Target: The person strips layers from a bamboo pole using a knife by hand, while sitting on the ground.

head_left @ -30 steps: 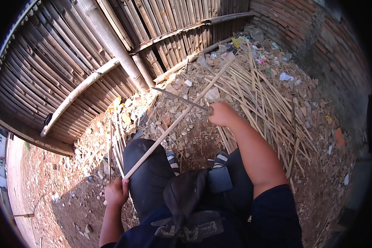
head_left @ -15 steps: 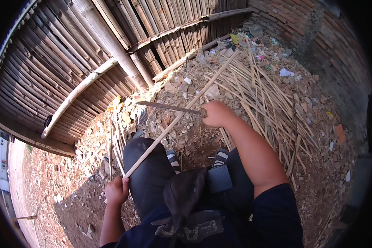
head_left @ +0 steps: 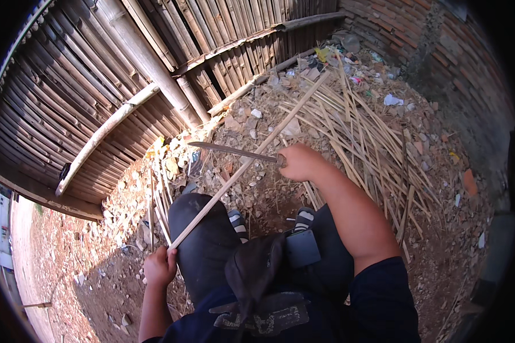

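My left hand [head_left: 160, 266] is closed round the near end of a long, pale bamboo strip [head_left: 216, 199]. The strip slants over my left knee, away to the upper right. In my right hand [head_left: 301, 162] is the handle of a long, dark-bladed knife [head_left: 230, 150], whose tip points left. The blade crosses the strip about midway along it; whether the edge presses into the strip I cannot tell. Beyond my right hand lies a loose pile of split bamboo strips [head_left: 360, 143] on the ground.
A bamboo-slat wall [head_left: 57, 108] with round poles rises at the left and back. At the right stands a brick wall [head_left: 458, 63]. Stones, dry straw and litter cover the ground. More strips [head_left: 161, 197] stand by my left knee, and a dark flat object [head_left: 303, 248] rests on my right thigh.
The knife and my right hand have shifted very slightly down. My left hand keeps its hold on the strip, and the view has tilted a little.
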`<act>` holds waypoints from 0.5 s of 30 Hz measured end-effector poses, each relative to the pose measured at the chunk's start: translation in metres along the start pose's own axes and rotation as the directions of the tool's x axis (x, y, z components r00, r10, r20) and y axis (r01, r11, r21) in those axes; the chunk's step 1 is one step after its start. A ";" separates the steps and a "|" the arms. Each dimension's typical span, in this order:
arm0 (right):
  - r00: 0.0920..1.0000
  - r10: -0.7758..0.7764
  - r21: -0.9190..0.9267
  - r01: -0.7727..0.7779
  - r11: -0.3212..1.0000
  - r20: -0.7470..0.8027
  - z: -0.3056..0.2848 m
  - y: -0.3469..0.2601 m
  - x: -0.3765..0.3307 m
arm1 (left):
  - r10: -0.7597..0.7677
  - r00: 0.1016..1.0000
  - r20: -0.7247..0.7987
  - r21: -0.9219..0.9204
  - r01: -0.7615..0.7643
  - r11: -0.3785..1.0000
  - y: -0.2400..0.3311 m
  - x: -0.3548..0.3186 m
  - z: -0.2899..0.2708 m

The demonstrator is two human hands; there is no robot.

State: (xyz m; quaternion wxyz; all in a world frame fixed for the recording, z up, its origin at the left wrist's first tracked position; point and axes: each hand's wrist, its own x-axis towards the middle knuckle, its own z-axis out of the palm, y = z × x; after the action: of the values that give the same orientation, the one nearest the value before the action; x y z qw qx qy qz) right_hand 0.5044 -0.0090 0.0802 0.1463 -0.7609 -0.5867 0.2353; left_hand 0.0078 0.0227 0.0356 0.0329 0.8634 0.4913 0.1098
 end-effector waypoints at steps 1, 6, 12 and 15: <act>1.000 -0.009 -0.004 0.009 1.000 0.003 0.001 -0.002 0.000 | -0.010 1.000 0.003 -0.024 0.010 1.000 -0.001 -0.001 0.002; 0.999 -0.005 -0.002 0.005 1.000 -0.036 0.001 -0.003 0.006 | -0.012 1.000 -0.012 -0.066 0.011 0.998 0.000 -0.001 0.008; 0.999 0.002 -0.032 -0.003 0.999 -0.043 0.002 0.018 0.016 | -0.031 0.999 -0.008 -0.024 0.031 0.999 0.004 0.000 -0.001; 0.997 0.048 -0.029 -0.050 0.998 -0.069 0.002 0.034 0.017 | -0.034 0.999 -0.003 -0.002 0.034 0.999 0.005 0.001 -0.004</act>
State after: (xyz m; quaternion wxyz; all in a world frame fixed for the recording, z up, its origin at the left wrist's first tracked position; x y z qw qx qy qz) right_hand 0.5355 -0.0017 0.0585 0.1485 -0.7847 -0.5663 0.2037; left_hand 0.0112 0.0208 0.0400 0.0348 0.8547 0.5058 0.1112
